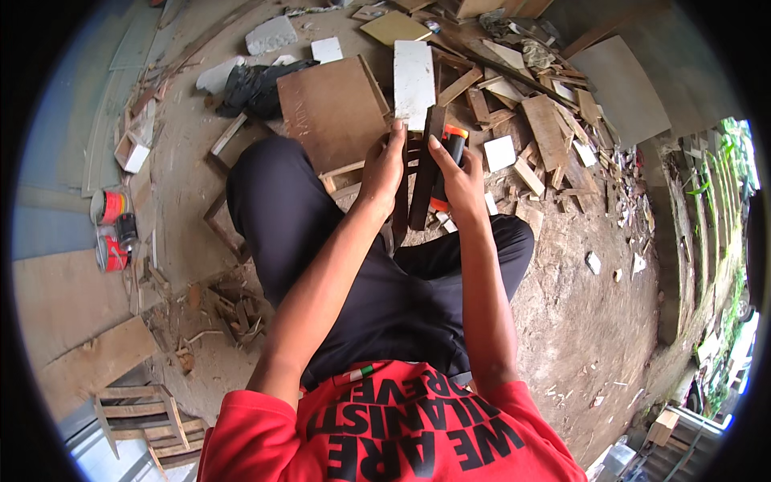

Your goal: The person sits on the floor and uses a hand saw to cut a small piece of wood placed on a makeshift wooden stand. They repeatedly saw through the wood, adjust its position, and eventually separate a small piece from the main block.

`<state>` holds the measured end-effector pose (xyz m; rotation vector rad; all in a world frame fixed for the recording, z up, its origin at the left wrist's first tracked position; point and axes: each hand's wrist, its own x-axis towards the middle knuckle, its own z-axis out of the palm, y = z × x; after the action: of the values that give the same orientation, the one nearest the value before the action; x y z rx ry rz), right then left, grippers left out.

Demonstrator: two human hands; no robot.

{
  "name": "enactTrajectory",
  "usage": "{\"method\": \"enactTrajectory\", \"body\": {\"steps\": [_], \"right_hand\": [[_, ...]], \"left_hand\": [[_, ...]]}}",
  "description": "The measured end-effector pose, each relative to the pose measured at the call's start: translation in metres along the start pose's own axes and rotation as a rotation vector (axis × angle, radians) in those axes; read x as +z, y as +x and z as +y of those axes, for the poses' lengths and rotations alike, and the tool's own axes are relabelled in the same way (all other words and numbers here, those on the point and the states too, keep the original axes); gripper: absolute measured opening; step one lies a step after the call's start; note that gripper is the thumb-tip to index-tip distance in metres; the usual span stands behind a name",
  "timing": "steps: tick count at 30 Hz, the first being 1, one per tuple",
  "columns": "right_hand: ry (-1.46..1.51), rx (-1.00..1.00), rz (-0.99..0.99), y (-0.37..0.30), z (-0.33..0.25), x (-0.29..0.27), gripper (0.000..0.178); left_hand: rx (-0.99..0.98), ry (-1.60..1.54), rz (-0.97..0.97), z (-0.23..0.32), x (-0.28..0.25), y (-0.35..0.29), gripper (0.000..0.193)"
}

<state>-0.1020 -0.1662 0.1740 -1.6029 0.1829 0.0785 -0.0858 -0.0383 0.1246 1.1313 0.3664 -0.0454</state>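
In front of my bent knees, both hands hold a small dark brown wooden piece. It has two long upright bars with short crosspieces between them. My left hand is closed on the left bar, its thumb pointing up along it. My right hand grips the right bar, thumb on its face. A black object with orange ends lies between that bar and my right fingers; its kind is partly hidden. Just beyond the piece is a white board.
A brown panel and black plastic bag lie ahead on the left. Scrap wood is heaped at the far right. Red cans stand at the left. A slatted wooden piece is at the lower left.
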Motion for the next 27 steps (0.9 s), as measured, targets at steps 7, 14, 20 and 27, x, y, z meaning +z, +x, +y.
{"method": "enactTrajectory", "body": {"steps": [7, 14, 20, 27], "right_hand": [[-0.091, -0.228, -0.051, 0.011, 0.008, -0.046, 0.039], [-0.195, -0.416, -0.022, 0.008, 0.019, -0.059, 0.044], [-0.482, -0.413, -0.03, 0.045, 0.045, -0.083, 0.046], [-0.847, -0.465, -0.208, 0.126, 0.133, -0.086, 0.037]], "left_hand": [[0.602, 0.396, -0.176, -0.007, 0.021, 0.011, 0.072], [0.685, 0.416, -0.327, 0.009, 0.035, -0.016, 0.032], [0.43, 0.278, -0.073, 0.005, 0.007, 0.005, 0.042], [-0.081, -0.219, 0.145, -0.007, -0.046, 0.013, 0.065]]}}
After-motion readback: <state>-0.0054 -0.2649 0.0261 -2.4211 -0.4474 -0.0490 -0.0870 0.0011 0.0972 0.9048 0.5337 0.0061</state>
